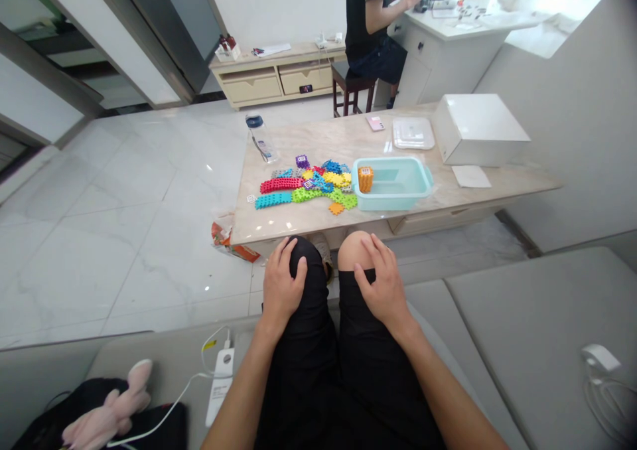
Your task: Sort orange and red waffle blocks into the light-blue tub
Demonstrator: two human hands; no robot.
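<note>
My left hand (pixel 285 279) rests on my left knee, fingers spread and holding nothing. On my right knee lies my right hand (pixel 382 281), also with fingers apart and nothing in it. Beyond my knees, interlocking plastic pieces are spread on the low table (pixel 303 223): a red strip (pixel 281 184), a blue strip (pixel 273 200), green pieces (pixel 311 194), yellow pieces (pixel 337 179) and a loose orange piece (pixel 336 208). A purple cube (pixel 302 161) sits behind them. To their right stands a pale teal bin (pixel 391 202) with an orange block (pixel 365 179) inside at its left end.
A water bottle (pixel 261 138), a clear plastic lid (pixel 413 133) and a white box (pixel 482 131) are on the table. Another person (pixel 371 25) sits at a white desk behind. Beside me on the sofa are a power strip (pixel 219 383) and a pink plush toy (pixel 112 413).
</note>
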